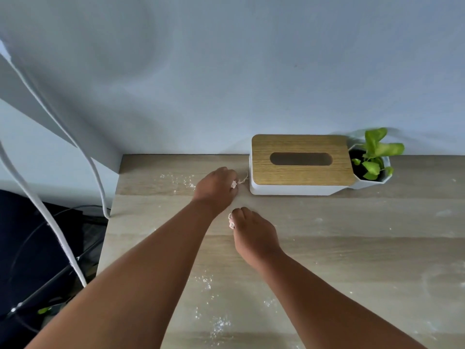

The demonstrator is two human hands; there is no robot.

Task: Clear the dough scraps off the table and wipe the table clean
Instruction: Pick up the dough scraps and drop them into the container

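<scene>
Dough scraps (234, 184) sit pinched in the left hand (217, 188) grip beside the tissue box (300, 164); right hand (253, 234) grip pinches another scrap (230, 221). Flour dusts the surface (352, 248). Pot (372, 172) holds a plant.

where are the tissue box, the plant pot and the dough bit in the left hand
tissue box (302, 172): head view, on its wooden lid below the slot
plant pot (372, 183): head view, on its white front wall
dough bit (234, 184): head view, at the left hand's fingertips
</scene>
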